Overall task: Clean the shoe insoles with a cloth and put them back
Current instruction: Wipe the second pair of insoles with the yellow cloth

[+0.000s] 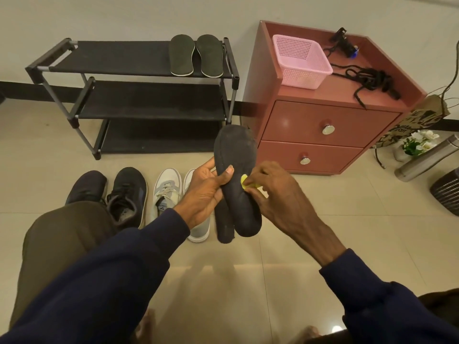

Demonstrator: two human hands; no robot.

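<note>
Floor (248, 274): pale tiles fill the lower half of the frame; I sit low over them, with my knee at lower left.
Shoe rack (139, 100): black, three shelves, against the wall at upper left.
Cabinet (323, 120): reddish, two drawers with round metal knobs, at upper right, just beside the rack.
Black shoes (126, 194): a pair on the floor at left of centre, toes towards the rack.
White shoes (166, 192): a pair just right of the black ones, the right one mostly hidden behind my left hand.
Dark insoles (236, 170): two together at the centre of the frame, held up off the floor, toe ends up, one overlapping the other.
Rack insoles (196, 55): another pair lying side by side at the right end of the top shelf.
Left hand (206, 192): my thumb lies across the front of the dark insoles and my fingers curl behind, gripping both.
Right hand (275, 194): fingertips bunched, pinching the yellow cloth against the right edge of the front insole.
Pink basket (301, 60): on the cabinet top, near its front left corner.
Black cord (367, 80): tangled on the cabinet top, right of the basket.
Yellow cloth (246, 182): only a small wad shows between my fingertips, touching the insole.
</note>
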